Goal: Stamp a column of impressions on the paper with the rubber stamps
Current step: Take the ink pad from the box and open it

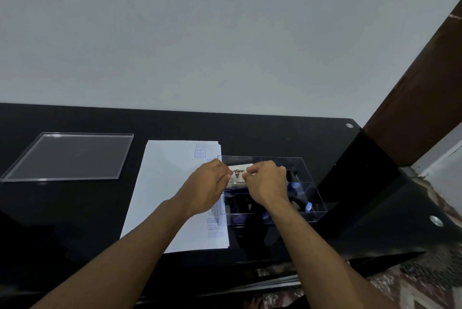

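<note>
A stack of white paper (170,191) lies on the black table, with a column of blue stamped words along its right edge. To its right stands a clear plastic organizer box (303,166) holding rubber stamps with blue caps (309,206). Above the box's near-left part, my left hand (207,187) and my right hand (266,182) both pinch a white ink pad tin (238,174) printed with dark lettering and a red triangle. Left fingers grip its left edge, right fingers its right edge. My hands hide the middle of the stamped column.
A clear acrylic tray (72,156) lies flat at the left of the black table (275,131). A brown wooden beam (412,98) rises at the right. The table's front edge runs just under my forearms, and a patterned floor (425,283) shows beyond it.
</note>
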A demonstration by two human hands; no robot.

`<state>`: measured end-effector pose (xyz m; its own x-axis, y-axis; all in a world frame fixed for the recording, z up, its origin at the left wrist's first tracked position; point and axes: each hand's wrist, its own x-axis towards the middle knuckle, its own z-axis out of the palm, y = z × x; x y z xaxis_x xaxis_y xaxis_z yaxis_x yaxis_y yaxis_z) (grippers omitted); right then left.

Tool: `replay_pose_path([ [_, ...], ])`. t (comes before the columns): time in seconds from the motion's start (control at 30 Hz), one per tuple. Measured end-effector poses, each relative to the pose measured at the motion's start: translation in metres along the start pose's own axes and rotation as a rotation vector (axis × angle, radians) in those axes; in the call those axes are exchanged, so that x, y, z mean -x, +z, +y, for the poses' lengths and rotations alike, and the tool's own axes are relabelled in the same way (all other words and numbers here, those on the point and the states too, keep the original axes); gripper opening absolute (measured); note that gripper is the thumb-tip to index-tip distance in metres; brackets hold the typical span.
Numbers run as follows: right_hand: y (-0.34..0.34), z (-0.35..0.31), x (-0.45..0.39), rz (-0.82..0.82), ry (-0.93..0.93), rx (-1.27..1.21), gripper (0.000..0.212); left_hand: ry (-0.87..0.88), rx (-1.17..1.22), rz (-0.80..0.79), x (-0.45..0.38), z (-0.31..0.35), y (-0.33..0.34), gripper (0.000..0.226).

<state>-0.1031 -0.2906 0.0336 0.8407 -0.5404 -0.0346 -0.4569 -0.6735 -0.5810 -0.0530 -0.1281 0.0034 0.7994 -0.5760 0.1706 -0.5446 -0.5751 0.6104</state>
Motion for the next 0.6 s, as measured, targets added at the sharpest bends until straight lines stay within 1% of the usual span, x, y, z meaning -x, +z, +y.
replay_pose_path([
  [0.07,-0.001,0.001,-0.001,0.044,-0.007,-0.106,0.015,0.011,-0.008,0.008,0.0,0.0,0.0,0.03],
  [0.13,-0.004,0.0,0.0,0.054,-0.016,-0.165,0.013,0.021,-0.013,0.012,0.0,-0.001,0.002,0.03],
  [0.2,-0.008,-0.001,0.0,0.06,-0.023,-0.18,0.011,0.025,-0.014,0.015,0.0,-0.001,0.003,0.031],
  [0.33,-0.014,-0.001,0.001,0.075,-0.051,-0.158,0.018,0.037,-0.005,0.039,0.001,0.001,0.004,0.031],
  [0.4,-0.015,-0.001,-0.001,0.074,-0.042,-0.19,0.019,0.049,-0.002,0.057,0.002,0.002,0.004,0.031],
  [0.6,-0.013,-0.004,-0.004,0.009,-0.043,-0.255,0.026,0.071,-0.013,0.113,0.002,0.004,0.006,0.03],
])
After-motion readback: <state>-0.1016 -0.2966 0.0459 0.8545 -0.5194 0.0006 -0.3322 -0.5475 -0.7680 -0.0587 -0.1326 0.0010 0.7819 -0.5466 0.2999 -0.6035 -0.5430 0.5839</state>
